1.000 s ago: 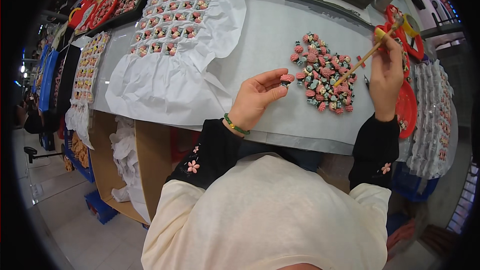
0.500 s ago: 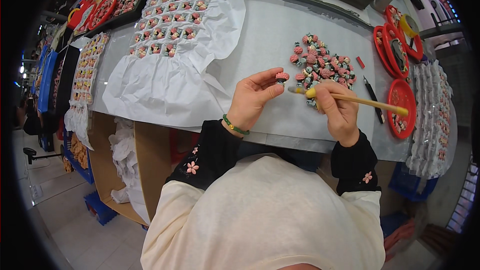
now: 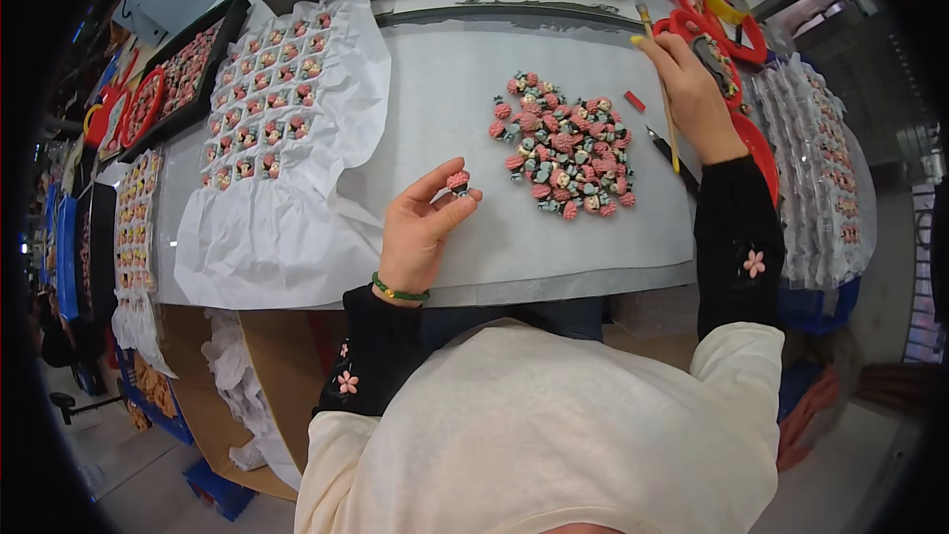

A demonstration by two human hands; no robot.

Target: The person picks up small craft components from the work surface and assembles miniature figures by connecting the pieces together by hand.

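Left hand (image 3: 420,227) pinching figurine (image 3: 458,181), grey table (image 3: 445,89)

Bright, even overhead light falls on the table (image 3: 445,99), with soft shadows. Focus is sharp at centre; straight edges bend toward the black fisheye rim.

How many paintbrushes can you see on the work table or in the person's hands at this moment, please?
1: a yellow-handled paintbrush held upright in the right hand, beyond the pile of small figures. Others may be hidden.
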